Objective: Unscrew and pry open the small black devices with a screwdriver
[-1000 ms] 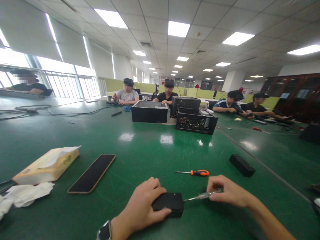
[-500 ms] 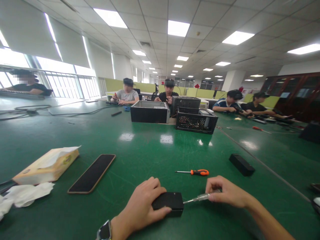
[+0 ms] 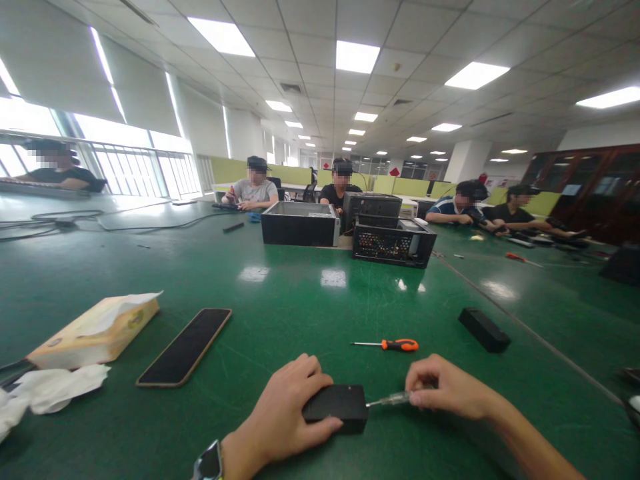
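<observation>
My left hand [image 3: 293, 407] is wrapped round a small black box [image 3: 345, 405] and keeps it on the green table. The thumb lies along its near side and the fingers over its far side. My right hand [image 3: 445, 387] pinches the clear handle of a thin screwdriver [image 3: 390, 399]. Its metal tip touches the right end of the box, though the exact contact point is too small to make out. Just beyond lies a second screwdriver [image 3: 397, 345] with an orange and black handle.
Another black block [image 3: 484, 329] lies at the right. On the left are a phone [image 3: 185, 348], a tissue pack [image 3: 97, 331] and crumpled tissue [image 3: 55, 389]. Open metal computer cases [image 3: 300, 227] stand farther back on the table [image 3: 280, 300]. Several people sit beyond.
My right hand has shifted slightly left along the clear screwdriver, and its fingers have turned a little. The left hand and the black box have barely moved.
</observation>
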Motion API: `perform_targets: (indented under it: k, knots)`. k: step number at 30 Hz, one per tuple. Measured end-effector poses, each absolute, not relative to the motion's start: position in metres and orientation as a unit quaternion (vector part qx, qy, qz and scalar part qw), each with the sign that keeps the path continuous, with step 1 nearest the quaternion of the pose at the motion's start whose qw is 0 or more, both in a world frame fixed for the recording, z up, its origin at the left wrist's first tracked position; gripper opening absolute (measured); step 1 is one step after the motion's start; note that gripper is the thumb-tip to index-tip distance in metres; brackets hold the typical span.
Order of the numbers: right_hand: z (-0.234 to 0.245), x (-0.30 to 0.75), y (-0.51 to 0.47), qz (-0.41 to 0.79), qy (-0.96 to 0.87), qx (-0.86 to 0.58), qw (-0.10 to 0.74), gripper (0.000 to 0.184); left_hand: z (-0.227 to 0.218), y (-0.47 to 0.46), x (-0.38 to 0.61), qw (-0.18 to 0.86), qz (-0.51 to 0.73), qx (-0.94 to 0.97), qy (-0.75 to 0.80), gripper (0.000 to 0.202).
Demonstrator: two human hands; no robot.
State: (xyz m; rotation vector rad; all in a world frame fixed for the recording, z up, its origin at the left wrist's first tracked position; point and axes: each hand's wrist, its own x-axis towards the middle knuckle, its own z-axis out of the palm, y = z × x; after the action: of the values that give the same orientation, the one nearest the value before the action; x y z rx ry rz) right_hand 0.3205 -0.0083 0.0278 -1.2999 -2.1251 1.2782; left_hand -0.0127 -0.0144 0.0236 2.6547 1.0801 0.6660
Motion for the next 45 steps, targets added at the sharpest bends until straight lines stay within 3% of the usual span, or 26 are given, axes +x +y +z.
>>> perform_targets:
  k: [5, 11, 23, 29, 34, 36, 38, 40, 42, 45]
  knots:
    - [0.024, 0.305, -0.013, 0.450, -0.754, -0.449, 0.163, 0.027, 0.023, -0.014, -0.014, 0.104, 0.235, 0.899, 0.355, 0.032]
    - [0.020, 0.301, -0.008, 0.338, -0.825, -0.421, 0.169, 0.030, 0.022, -0.014, -0.015, 0.099, 0.286, 0.892, 0.335, 0.036]
    - [0.007, 0.328, 0.013, 0.177, -0.788, -0.559, 0.187, 0.022, 0.022, -0.014, -0.015, 0.117, 0.263, 0.895, 0.341, 0.033]
    - [0.020, 0.277, -0.014, 0.148, -0.814, -0.495, 0.266, 0.042, 0.021, -0.014, -0.014, 0.136, 0.253, 0.892, 0.348, 0.033]
    - [0.012, 0.228, -0.031, 0.213, -0.843, -0.447, 0.212, 0.089, 0.019, -0.017, -0.013, 0.165, 0.269, 0.883, 0.347, 0.030]
    - [0.009, 0.216, -0.033, 0.227, -0.843, -0.444, 0.201, 0.080, 0.019, -0.017, -0.012, 0.174, 0.267, 0.881, 0.348, 0.028]
    - [0.010, 0.211, -0.033, 0.237, -0.839, -0.441, 0.212, 0.059, 0.019, -0.017, -0.013, 0.174, 0.267, 0.882, 0.348, 0.029]
    - [0.016, 0.216, -0.031, 0.242, -0.826, -0.450, 0.238, 0.046, 0.019, -0.015, -0.016, 0.166, 0.288, 0.878, 0.345, 0.040]
    - [0.023, 0.233, -0.025, 0.241, -0.797, -0.482, 0.274, 0.044, 0.019, -0.013, -0.019, 0.145, 0.327, 0.867, 0.347, 0.050]
    - [0.027, 0.280, -0.005, 0.213, -0.707, -0.582, 0.340, 0.049, 0.017, -0.011, -0.024, 0.093, 0.376, 0.849, 0.359, 0.049]
